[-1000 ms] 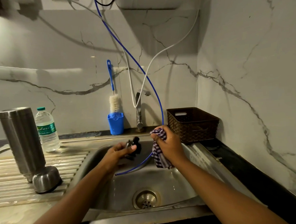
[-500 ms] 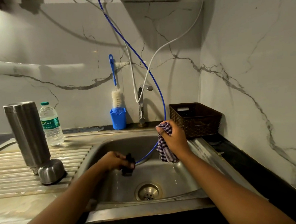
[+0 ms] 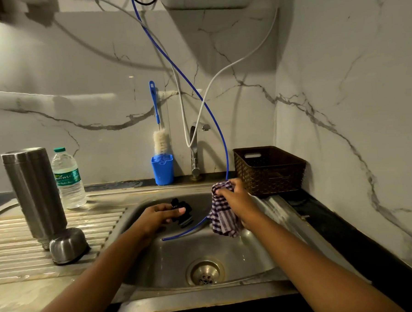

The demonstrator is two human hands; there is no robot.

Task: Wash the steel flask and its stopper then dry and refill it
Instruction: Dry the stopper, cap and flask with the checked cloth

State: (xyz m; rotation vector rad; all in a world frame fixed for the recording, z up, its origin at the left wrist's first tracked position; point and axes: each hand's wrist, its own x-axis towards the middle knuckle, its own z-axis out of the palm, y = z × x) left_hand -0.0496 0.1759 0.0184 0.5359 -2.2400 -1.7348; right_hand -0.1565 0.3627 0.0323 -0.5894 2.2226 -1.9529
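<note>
I see the black stopper (image 3: 182,213) over the far left part of the sink (image 3: 241,256). The left hand (image 3: 155,217) holds it, fingers curled round its near side and thumb laid along the top. The stopper's ringed end points down and to the right, clear of the basin floor.

The steel flask (image 3: 34,193) is well to the left of that, standing on end on the ribbed drainboard (image 3: 11,240); neither hand touches it. A small steel cup (image 3: 67,245) sits rim down on the ribs just in front of the flask's foot. I cannot tell whether the two touch.

The right hand (image 3: 236,199) is over the right side of the sink. Its fingers are bunched tight on a purple and white checked cloth (image 3: 224,219), which hangs down from the grip in loose folds. Cloth and stopper are apart, with a gap between them.

A thin blue tube (image 3: 198,96) comes down from the top of the wall, passes behind the cloth and ends loose in the basin between the two hands. A white tube (image 3: 222,71) loops down to the tap (image 3: 195,154) at the far edge of the sink. The drain (image 3: 204,272) is in the near half of the basin.

Left of the tap, a bottle brush (image 3: 160,139) stands in a blue holder (image 3: 162,170). Just right of the flask and a little farther back is a clear plastic water bottle (image 3: 69,182) with a green cap. A brown woven basket (image 3: 270,174) sits in the far right corner against the marble wall (image 3: 352,100).
</note>
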